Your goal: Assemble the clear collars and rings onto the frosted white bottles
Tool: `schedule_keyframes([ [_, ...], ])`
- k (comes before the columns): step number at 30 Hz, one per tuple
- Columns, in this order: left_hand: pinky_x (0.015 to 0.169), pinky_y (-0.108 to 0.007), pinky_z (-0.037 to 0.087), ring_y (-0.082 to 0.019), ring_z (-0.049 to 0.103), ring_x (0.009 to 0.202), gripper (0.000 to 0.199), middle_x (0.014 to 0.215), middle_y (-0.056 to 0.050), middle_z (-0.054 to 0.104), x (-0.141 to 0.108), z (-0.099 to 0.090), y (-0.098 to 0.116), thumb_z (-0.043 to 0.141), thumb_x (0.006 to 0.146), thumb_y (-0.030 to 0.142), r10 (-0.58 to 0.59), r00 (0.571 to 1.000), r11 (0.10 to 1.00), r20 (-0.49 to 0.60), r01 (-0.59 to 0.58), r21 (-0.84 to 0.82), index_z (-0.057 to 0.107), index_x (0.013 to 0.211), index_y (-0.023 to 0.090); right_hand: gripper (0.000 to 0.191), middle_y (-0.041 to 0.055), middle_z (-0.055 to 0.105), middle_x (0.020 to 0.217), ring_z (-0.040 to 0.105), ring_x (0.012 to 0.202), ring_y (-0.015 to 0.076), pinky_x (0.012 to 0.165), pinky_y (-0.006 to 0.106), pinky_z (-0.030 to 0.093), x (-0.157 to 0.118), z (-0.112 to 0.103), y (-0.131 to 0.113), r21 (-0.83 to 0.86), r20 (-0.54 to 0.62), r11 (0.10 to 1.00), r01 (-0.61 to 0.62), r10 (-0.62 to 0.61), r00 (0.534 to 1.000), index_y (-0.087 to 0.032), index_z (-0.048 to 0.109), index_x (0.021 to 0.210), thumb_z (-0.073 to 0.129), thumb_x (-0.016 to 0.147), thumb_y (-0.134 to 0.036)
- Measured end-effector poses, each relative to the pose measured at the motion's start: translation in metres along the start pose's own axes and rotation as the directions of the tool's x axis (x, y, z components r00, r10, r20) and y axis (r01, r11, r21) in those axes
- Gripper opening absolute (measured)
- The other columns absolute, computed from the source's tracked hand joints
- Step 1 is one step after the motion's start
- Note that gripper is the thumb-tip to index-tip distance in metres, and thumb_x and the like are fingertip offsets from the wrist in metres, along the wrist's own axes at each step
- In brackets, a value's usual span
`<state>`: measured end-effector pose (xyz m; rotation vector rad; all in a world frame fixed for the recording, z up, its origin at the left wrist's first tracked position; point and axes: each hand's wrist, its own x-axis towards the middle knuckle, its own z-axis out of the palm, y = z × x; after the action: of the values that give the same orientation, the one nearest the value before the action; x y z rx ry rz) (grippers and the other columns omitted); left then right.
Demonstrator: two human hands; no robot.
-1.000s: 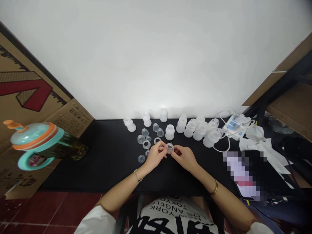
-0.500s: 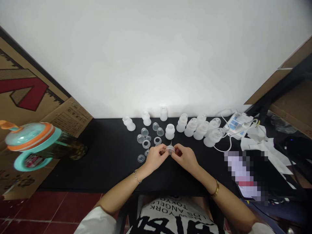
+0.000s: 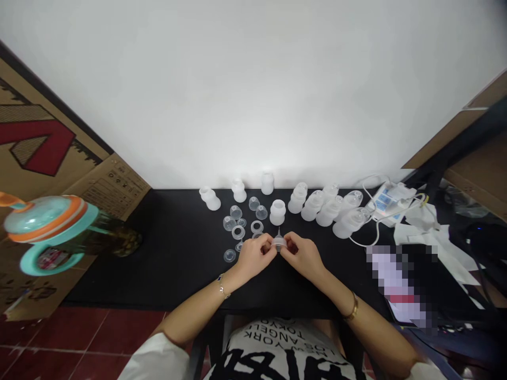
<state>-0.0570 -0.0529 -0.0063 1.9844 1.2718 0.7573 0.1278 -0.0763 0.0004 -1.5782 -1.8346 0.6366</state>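
Note:
Between my hands, above the black table (image 3: pixel 166 253), is a translucent nipple piece (image 3: pixel 279 241) with its thin tip pointing up. My left hand (image 3: pixel 255 256) pinches its left edge, and my right hand (image 3: pixel 304 257) pinches the right edge. Just beyond stands an open white bottle (image 3: pixel 278 212). To the left of my left hand lie clear domed caps (image 3: pixel 236 212), white rings (image 3: pixel 238 232) and a clear flat nipple piece (image 3: pixel 229 256). My left hand partly covers some of these pieces.
Three more open bottles (image 3: pixel 267 182) stand near the wall. Several capped bottles (image 3: pixel 298 198) are grouped at right, beside a power strip (image 3: pixel 390 203), cables, white paper (image 3: pixel 455 248) and a phone (image 3: pixel 400 295). A large teal-lidded jug (image 3: pixel 51 221) is at left by cardboard.
The view has shifted slightly. Both hands keep their pinch on the nipple piece, which has barely moved between the fingers.

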Motion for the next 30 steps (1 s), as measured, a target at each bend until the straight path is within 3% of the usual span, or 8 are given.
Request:
schedule_keyframes([
  [10, 0.054, -0.024, 0.031, -0.011, 0.048, 0.049, 0.015, 0.054, 0.005, 0.054, -0.0002, -0.0018, 0.0048, 0.057, 0.088, 0.028, 0.005, 1.0, 0.997, -0.016, -0.003, 0.079, 0.059, 0.075, 0.021, 0.015, -0.003, 0.059, 0.06, 0.055, 0.052, 0.0139, 0.052, 0.024, 0.035, -0.0003, 0.0038, 0.0016, 0.04, -0.002, 0.999, -0.006, 0.006, 1.0, -0.023, 0.056, 0.076, 0.061, 0.084, -0.035],
  [30, 0.055, -0.023, 0.033, -0.011, 0.055, 0.051, 0.014, 0.055, 0.006, 0.058, -0.0007, -0.0028, 0.0028, 0.06, 0.087, 0.03, 0.02, 1.0, 0.992, -0.016, -0.018, 0.124, 0.056, 0.076, 0.021, 0.012, -0.0043, 0.058, 0.061, 0.056, 0.054, 0.0139, 0.054, 0.024, 0.034, 0.0011, 0.0057, 0.0036, 0.039, 0.009, 0.999, 0.001, -0.002, 1.0, -0.023, 0.057, 0.08, 0.062, 0.083, -0.033],
])
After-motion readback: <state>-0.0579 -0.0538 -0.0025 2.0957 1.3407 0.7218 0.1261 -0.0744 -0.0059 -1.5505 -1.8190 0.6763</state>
